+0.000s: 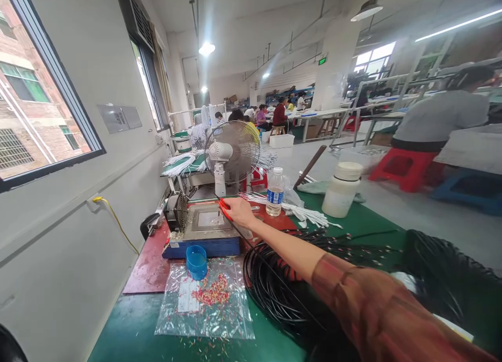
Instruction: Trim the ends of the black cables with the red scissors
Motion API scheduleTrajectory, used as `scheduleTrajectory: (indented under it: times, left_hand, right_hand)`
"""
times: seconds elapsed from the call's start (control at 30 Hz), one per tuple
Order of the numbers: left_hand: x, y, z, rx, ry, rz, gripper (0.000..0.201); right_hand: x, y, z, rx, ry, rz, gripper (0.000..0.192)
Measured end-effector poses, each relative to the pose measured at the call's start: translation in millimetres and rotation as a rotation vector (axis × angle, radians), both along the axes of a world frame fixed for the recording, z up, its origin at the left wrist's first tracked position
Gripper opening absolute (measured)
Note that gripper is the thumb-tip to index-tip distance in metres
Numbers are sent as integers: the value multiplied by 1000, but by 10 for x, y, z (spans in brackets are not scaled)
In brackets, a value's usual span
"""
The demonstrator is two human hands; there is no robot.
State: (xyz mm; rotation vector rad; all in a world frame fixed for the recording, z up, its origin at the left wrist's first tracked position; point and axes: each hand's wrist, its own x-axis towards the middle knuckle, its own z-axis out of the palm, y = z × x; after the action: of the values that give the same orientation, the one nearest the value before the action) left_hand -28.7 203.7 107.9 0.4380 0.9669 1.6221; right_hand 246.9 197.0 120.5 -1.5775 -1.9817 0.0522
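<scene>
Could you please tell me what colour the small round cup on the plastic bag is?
The cup is blue, seen clearly in the head view.

Red tool [224, 207], blue cup [196, 261], green table [129, 330].

Your outstretched hand [239, 211] is hemmed in: fan [232, 154] behind, water bottle [275, 191] just right, black cable coil [282, 283] below. Bare green desk [129, 330] lies open at lower left.
</scene>
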Motion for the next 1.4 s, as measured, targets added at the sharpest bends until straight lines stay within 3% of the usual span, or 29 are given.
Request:
scheduleTrajectory:
  times: [0.27,0.63,0.73,0.8,0.97,1.1,1.4]
  left_hand:
    - [89,16,-10,-18,200,36,16]
    - [104,89,-239,-112,261,130,20]
    - [116,92,-328,-127,232,179,52]
    - [123,122,-366,-129,206,215,60]
    - [149,264,-402,-123,133,297,45]
    - [187,364,-461,-137,81,352,48]
    - [220,441,-807,-220,16,427,42]
  right_hand:
    - [53,148,-61,-80,-38,-30,26]
    - [-2,125,-90,-137,-118,-30,27]
    - [-4,118,-82,-145,-134,-23,27]
    - [-4,115,-77,-152,-144,-22,26]
    - [-15,119,-88,-159,-161,-36,26]
    - [-24,108,-79,-166,-164,-43,25]
    - [-25,77,-47,-169,-156,-45,26]
